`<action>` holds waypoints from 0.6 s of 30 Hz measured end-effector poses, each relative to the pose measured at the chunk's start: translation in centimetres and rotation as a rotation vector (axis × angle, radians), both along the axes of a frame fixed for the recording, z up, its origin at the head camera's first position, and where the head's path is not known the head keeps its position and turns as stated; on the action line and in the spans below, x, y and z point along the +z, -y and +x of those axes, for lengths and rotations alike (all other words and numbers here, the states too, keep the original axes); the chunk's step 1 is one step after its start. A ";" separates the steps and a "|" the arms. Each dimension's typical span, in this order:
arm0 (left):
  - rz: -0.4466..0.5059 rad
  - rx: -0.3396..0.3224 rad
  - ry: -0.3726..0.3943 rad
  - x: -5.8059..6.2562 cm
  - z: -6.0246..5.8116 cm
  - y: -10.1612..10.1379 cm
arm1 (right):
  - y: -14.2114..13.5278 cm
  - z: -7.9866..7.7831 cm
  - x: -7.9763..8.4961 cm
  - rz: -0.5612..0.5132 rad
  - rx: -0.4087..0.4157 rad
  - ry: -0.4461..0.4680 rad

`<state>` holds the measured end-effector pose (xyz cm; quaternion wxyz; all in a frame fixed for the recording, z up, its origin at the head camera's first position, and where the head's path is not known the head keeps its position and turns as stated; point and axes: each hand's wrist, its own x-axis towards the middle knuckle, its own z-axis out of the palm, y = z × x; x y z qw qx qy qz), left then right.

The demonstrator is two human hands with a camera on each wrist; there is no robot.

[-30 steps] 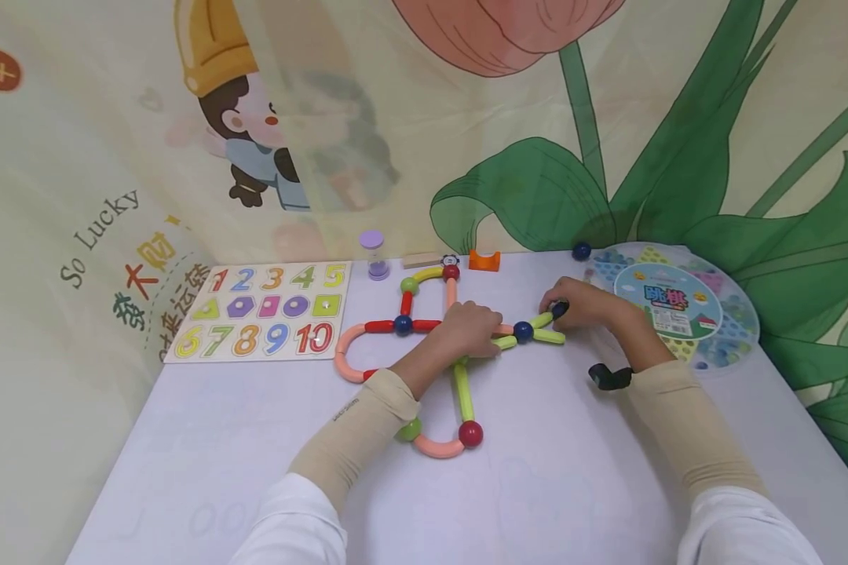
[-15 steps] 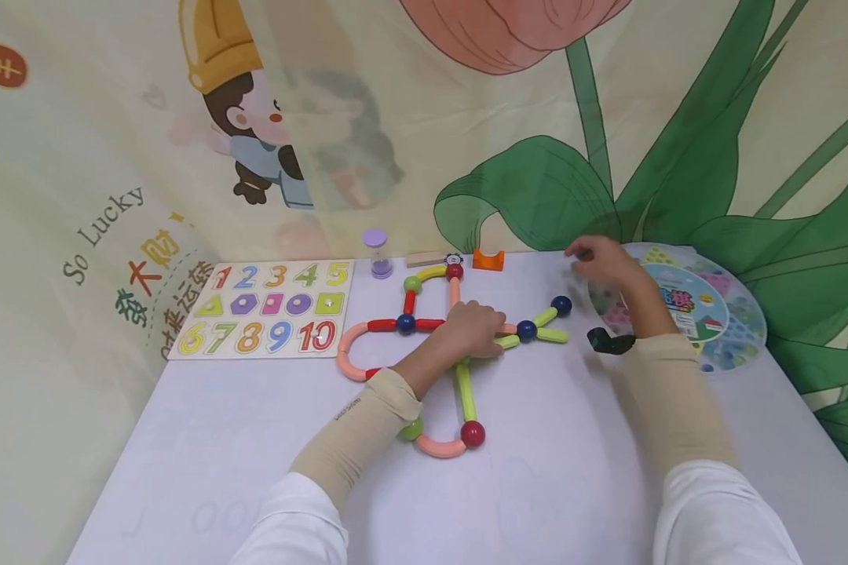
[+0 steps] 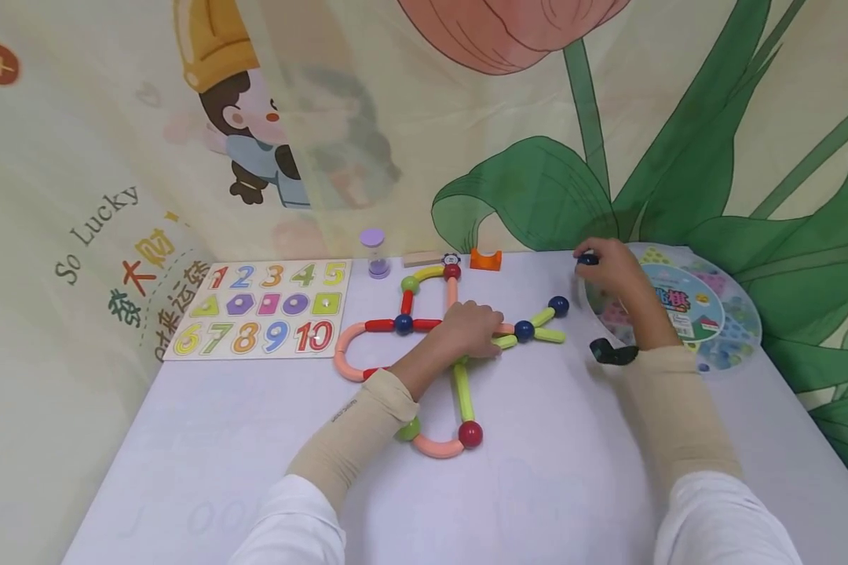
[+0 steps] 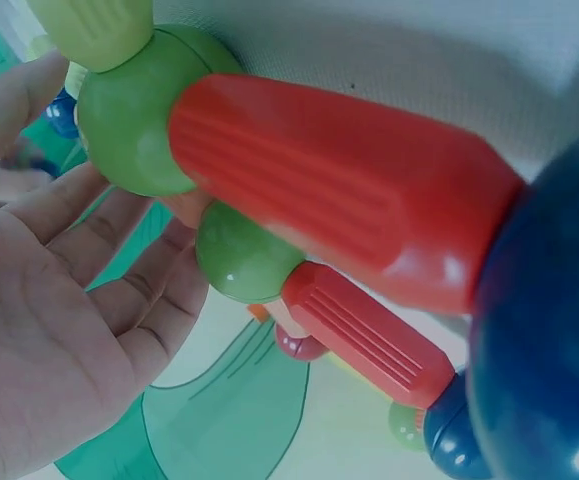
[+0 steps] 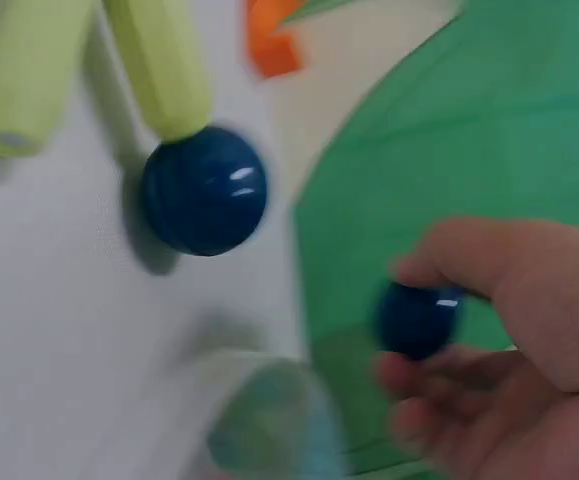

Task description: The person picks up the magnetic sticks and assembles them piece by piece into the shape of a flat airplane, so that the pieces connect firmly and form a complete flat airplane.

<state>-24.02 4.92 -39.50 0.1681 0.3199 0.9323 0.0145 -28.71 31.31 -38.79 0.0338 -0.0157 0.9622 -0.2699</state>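
Note:
My left hand (image 3: 473, 326) lies over the middle of a figure of magnetic sticks and balls. In the left wrist view its fingers stretch loosely against a green ball (image 4: 134, 125), with a red stick (image 4: 339, 185) beside it; some fingertips are hidden behind the balls. My right hand (image 3: 613, 267) pinches a dark blue ball (image 5: 416, 320) between thumb and fingers, near the back edge of the table. Left of it, another blue ball (image 3: 558, 306) sits on the end of a light green stick (image 3: 543, 317). A second light green stick (image 3: 550, 336) beside it has a bare end.
A number puzzle board (image 3: 257, 310) lies at the left. Along the back stand a purple sand timer (image 3: 376, 255) and an orange piece (image 3: 485, 260). A round Chinese checkers set (image 3: 735, 314) lies under and beyond my right forearm. A printed cloth (image 3: 523, 110) hangs behind.
My right hand let go of the blue ball on the light green stick, moved back and right, and picked up another blue ball. My left hand stays in place.

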 end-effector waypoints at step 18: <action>0.000 -0.022 -0.011 0.2 0.2 0.3 | 2.3 8.1 -4.3 0.044 0.284 -0.006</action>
